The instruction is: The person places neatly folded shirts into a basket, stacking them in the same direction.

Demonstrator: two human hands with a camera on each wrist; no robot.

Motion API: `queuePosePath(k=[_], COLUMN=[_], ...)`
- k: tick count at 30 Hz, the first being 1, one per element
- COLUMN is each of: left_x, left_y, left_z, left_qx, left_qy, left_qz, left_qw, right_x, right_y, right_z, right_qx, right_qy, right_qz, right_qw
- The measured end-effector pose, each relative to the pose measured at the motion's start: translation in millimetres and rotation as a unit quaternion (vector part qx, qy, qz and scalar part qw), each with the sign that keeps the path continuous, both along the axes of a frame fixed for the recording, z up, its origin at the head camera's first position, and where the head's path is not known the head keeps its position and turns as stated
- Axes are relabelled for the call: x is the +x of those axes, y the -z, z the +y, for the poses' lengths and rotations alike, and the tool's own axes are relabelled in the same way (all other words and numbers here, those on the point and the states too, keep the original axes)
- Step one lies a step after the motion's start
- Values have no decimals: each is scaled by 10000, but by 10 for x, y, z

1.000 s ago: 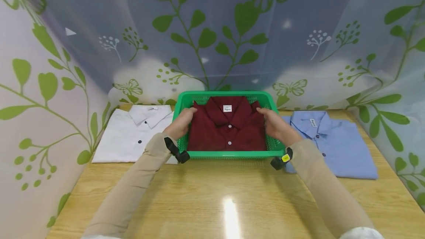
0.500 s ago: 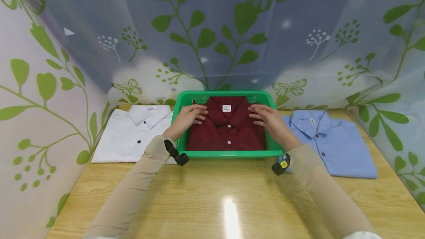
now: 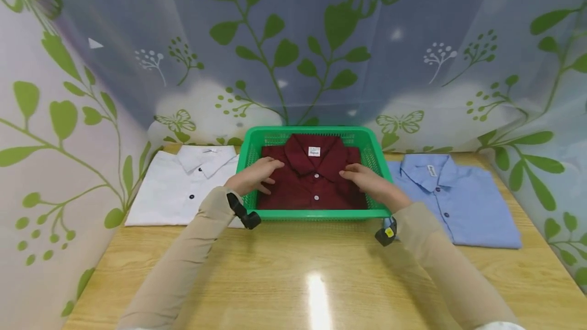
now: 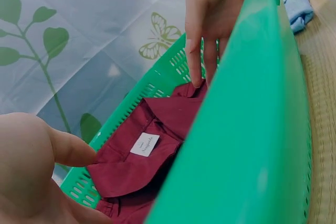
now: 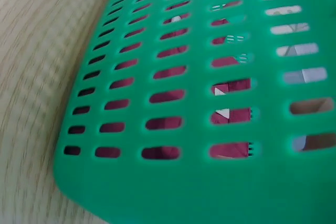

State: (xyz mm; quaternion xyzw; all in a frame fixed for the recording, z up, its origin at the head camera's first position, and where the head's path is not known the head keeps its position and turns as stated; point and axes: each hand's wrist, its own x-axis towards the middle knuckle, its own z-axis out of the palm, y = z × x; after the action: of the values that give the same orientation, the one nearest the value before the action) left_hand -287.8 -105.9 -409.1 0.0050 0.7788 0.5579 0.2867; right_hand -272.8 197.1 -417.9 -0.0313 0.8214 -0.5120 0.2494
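A folded maroon collared shirt [image 3: 295, 192] lies face up in a green plastic basket [image 3: 321, 214], its white neck label [image 3: 314, 152] toward the back. My left hand [image 3: 254, 176] reaches over the basket's left side, fingers extended over the shirt's left half. From the right side, my right hand [image 3: 372, 183] has its loosely bent fingers at the shirt beside the collar. The left wrist view shows the left hand [image 4: 26, 156] near the collar and the right hand [image 4: 215, 17] with fingers pointing down. The basket's slotted wall [image 5: 194, 171] fills the right wrist view, hiding most of the right hand.
A folded white shirt [image 3: 167, 187] lies on the wooden table [image 3: 257, 279] left of the basket. On the right is a folded light blue shirt [image 3: 481, 208]. A leaf-and-butterfly patterned curtain [image 3: 293, 90] hangs close behind the basket.
Both hands have let go of the maroon shirt's upper corners and moved down and inward over it. Those raised corners now lie flatter in the basket.
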Motion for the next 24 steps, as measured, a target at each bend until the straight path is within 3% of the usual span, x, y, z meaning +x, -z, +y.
queuePosePath(k=[10, 15, 19, 24], left_x=[-35, -25, -10, -15], left_y=[30, 28, 29, 4], left_z=[-14, 5, 3, 2], left_qx=[161, -106, -135, 98], left_qy=[149, 484, 612, 490], left_qz=[269, 127, 33, -49], left_qw=[9994, 9987, 9980, 9987], right_x=[23, 47, 64, 56], right_y=[36, 32, 29, 17], right_z=[-23, -31, -40, -17], right_qx=[509, 1046, 1182, 653], right_qy=[-240, -605, -710, -650], right_qz=[756, 470, 346, 260], right_qw=[9956, 9916, 9898, 9954])
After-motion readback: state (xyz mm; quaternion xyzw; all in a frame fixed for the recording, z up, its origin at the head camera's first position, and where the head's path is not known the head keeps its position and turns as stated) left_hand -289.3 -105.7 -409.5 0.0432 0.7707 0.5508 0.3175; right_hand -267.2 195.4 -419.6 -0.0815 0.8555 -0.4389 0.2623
